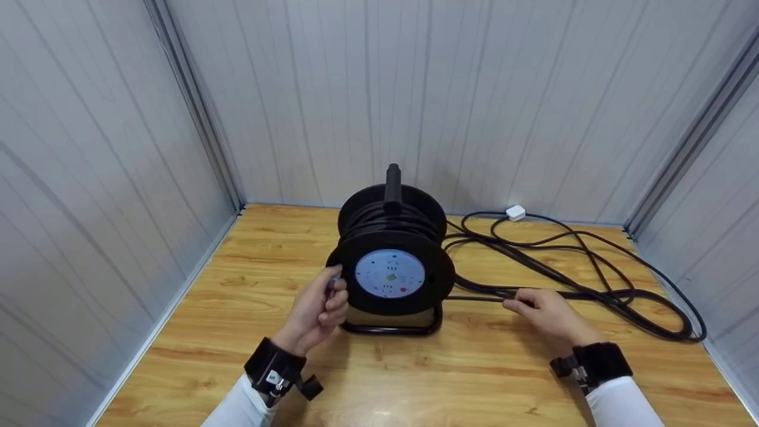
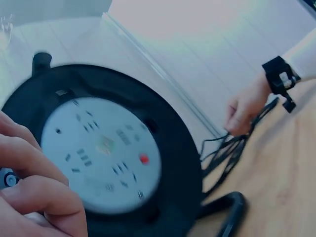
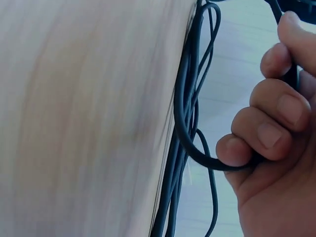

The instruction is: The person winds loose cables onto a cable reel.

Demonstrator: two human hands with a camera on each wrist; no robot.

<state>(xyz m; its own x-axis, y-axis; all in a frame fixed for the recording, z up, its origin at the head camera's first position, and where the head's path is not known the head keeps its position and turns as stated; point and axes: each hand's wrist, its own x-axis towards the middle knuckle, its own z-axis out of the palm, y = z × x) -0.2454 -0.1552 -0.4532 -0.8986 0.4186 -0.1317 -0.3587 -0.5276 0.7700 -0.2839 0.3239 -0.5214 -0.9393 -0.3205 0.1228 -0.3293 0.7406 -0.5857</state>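
A black cable reel [image 1: 439, 279] stands upright on its tubular frame [image 1: 388, 330], cable wound round its drum and a pale round socket panel [image 1: 373, 276] on its front. My left hand [image 1: 314, 311] grips the small crank knob [image 1: 334, 281] at the left edge of the front disc; its fingers mostly cover the knob. To the right of the reel, my right hand [image 1: 548, 311] holds a black cable [image 3: 210, 164], its fingers curled round it in the right wrist view. From there the cable runs to the reel and into loose loops.
Loose cable loops [image 1: 682, 337] spread over the right side of the wooden table [image 1: 462, 379]. A white plug [image 1: 515, 213] lies near the back wall [image 1: 332, 107]. The reel's carrying handle [image 1: 393, 184] sticks up on top. Panel walls enclose the table left, right and behind.
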